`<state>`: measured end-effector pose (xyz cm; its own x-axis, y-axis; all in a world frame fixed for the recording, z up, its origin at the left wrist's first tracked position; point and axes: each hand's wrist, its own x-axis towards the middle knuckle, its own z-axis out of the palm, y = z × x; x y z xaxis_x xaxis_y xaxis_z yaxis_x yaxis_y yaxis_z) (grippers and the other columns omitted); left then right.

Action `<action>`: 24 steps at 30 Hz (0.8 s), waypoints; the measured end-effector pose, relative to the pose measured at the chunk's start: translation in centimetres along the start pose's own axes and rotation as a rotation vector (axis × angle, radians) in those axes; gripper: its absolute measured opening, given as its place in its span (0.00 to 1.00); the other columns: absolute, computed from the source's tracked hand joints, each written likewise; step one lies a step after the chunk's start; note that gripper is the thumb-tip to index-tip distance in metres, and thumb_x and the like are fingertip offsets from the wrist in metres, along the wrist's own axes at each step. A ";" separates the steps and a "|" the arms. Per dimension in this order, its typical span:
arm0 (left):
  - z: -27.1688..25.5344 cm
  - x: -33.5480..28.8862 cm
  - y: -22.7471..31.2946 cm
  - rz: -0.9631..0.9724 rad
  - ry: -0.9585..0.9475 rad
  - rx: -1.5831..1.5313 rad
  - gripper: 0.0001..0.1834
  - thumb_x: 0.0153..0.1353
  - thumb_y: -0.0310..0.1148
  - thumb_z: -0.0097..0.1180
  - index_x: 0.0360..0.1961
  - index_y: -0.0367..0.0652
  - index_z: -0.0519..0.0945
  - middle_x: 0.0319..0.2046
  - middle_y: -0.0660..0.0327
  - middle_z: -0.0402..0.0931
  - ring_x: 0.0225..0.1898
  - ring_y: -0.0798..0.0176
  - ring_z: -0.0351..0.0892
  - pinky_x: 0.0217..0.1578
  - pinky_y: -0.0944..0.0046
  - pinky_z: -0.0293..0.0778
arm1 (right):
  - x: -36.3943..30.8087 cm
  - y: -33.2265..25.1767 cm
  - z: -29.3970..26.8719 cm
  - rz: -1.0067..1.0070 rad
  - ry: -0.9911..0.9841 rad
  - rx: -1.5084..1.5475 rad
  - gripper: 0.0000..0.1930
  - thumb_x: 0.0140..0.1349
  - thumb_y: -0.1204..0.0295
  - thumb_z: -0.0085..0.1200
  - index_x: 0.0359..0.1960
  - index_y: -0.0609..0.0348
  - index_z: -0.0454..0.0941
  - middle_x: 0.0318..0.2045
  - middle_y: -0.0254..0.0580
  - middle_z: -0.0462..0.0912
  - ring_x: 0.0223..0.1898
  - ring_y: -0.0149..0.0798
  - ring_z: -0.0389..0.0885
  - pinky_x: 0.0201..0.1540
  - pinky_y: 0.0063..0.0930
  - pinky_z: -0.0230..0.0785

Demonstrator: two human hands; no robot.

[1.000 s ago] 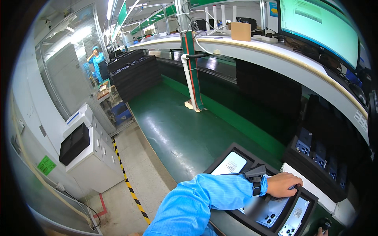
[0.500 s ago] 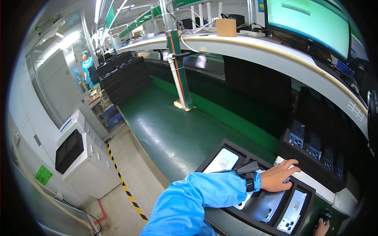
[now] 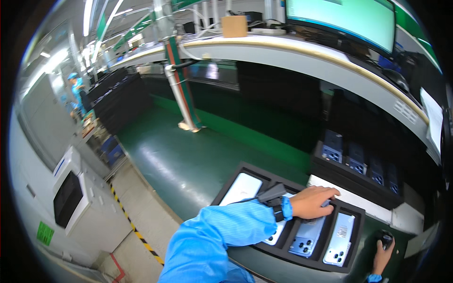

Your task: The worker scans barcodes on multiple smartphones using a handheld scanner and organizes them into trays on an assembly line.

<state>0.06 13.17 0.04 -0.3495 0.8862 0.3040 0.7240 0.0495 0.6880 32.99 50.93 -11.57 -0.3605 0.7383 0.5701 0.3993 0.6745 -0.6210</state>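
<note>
A black foam tray (image 3: 357,238) with several phones in its slots lies in front of me. My left hand (image 3: 311,203) reaches across it, fingers closed over the upper end of a blue phone (image 3: 302,241); that end is partly hidden under the hand. To its right lies a pale blue phone (image 3: 339,239) with a label on its back. Another light phone (image 3: 241,187) fills the left slot, and one more is mostly covered by my wrist. At the lower right my right hand (image 3: 381,257) is wrapped round a black handheld device (image 3: 387,237), shaped somewhat like a scanner.
Behind the tray, a black foam block (image 3: 351,181) holds several blue phones upright. A raised shelf (image 3: 283,45) carries a monitor (image 3: 342,23). A post (image 3: 181,96) rises from the green bench (image 3: 165,151). A co-worker (image 3: 76,92) stands far left.
The view has shifted, so most things appear further left. My right hand with the black device has come further into view. My left hand stays at the blue phone's upper end.
</note>
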 end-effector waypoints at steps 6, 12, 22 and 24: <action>-0.3 0.9 -0.2 0.045 -0.081 -0.070 0.26 0.61 0.38 0.60 0.58 0.37 0.75 0.50 0.47 0.80 0.51 0.46 0.81 0.53 0.53 0.76 | -0.3 -12.0 -4.7 0.171 0.111 0.194 0.44 0.58 0.76 0.63 0.75 0.49 0.52 0.62 0.53 0.66 0.57 0.46 0.70 0.57 0.40 0.69; -1.9 -0.8 0.2 -0.053 0.056 -0.133 0.24 0.57 0.28 0.57 0.56 0.35 0.76 0.50 0.48 0.81 0.56 0.49 0.80 0.60 0.56 0.71 | 9.4 -4.5 -10.6 0.262 0.567 0.407 0.39 0.66 0.65 0.60 0.74 0.52 0.51 0.50 0.48 0.76 0.42 0.37 0.78 0.44 0.32 0.74; -0.2 0.6 0.9 -0.040 0.023 -0.185 0.22 0.55 0.25 0.54 0.54 0.33 0.76 0.48 0.48 0.81 0.54 0.52 0.80 0.61 0.57 0.69 | 15.5 -0.3 -20.2 0.584 0.659 0.984 0.16 0.69 0.54 0.57 0.49 0.50 0.74 0.38 0.31 0.79 0.30 0.27 0.74 0.31 0.23 0.67; -0.5 0.1 0.8 -0.070 0.035 -0.193 0.22 0.55 0.25 0.54 0.53 0.33 0.76 0.48 0.48 0.81 0.53 0.52 0.80 0.60 0.58 0.70 | 15.9 -0.9 -19.3 0.591 0.631 0.919 0.15 0.69 0.55 0.58 0.46 0.49 0.75 0.35 0.29 0.79 0.28 0.26 0.73 0.29 0.22 0.66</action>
<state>0.30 13.04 0.93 -0.4180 0.8669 0.2715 0.5714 0.0186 0.8205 43.19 61.98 8.47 0.2382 0.9681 0.0777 -0.4616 0.1832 -0.8680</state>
